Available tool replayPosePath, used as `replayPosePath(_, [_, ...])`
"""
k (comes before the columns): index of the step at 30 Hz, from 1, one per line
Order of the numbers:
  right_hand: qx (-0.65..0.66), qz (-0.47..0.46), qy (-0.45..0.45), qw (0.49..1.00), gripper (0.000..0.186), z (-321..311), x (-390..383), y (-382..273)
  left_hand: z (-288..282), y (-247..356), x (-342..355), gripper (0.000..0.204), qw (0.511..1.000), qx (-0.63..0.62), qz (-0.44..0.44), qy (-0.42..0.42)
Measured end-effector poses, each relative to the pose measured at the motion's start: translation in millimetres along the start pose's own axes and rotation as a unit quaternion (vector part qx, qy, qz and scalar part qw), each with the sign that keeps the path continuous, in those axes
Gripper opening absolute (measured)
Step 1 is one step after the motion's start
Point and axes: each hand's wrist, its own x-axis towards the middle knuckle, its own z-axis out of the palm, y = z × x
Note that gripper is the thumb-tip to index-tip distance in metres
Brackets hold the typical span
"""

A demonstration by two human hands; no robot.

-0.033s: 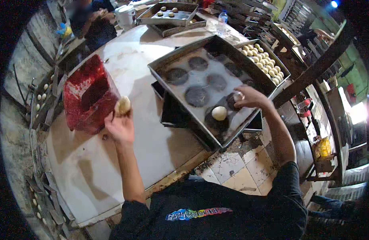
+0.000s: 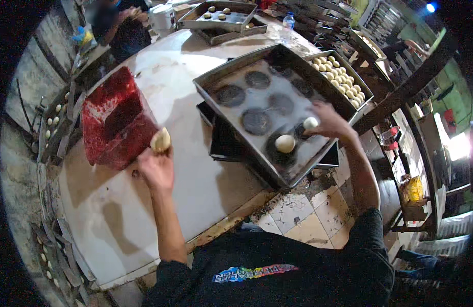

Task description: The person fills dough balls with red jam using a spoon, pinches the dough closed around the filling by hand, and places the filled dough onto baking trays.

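A cream dough ball (image 2: 160, 139) is held up in the fingertips of my left hand (image 2: 157, 170), beside the red container (image 2: 117, 155). My right hand (image 2: 332, 123) is over the near right of a large metal tray (image 2: 259, 96), its blurred fingers apart around a small white ball (image 2: 310, 123); whether they touch it I cannot tell. Another round dough ball (image 2: 285, 144) sits in that tray, just left of the hand. Dark round patches mark the tray's surface, and more dark trays lie beneath it.
A tray of several dough balls (image 2: 339, 82) stands behind right. Stacked trays (image 2: 218, 28), a white mug (image 2: 161, 19) and a water bottle (image 2: 288, 21) are at the back. A person (image 2: 124, 36) is at far left. A shelf with a yellow package (image 2: 415, 189) is right.
The fingers of my right hand have shifted up and spread, showing more of the white ball beneath them. The whole view has shifted very slightly.
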Motion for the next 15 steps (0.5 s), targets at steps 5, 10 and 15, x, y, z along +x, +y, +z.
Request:
replayPosePath(5, [0.468, -0.093, 0.224, 0.85, 0.048, -52, -31, -158, -112, -4, -87, 0.03, 0.995, 0.104, 0.0, -0.001])
replayPosePath(10, [0.561, -0.128, 0.011, 0.817, 0.048, 84, 1, -292, -110, 17, -123, 0.024, 0.98, 0.141, -0.14, -0.006])
replayPosePath(15, [0.761, -0.071, -0.211, 0.609, 0.061, 201, 1, -454, -152, 72, -142, 0.024, 0.956, 0.284, -0.028, 0.071])
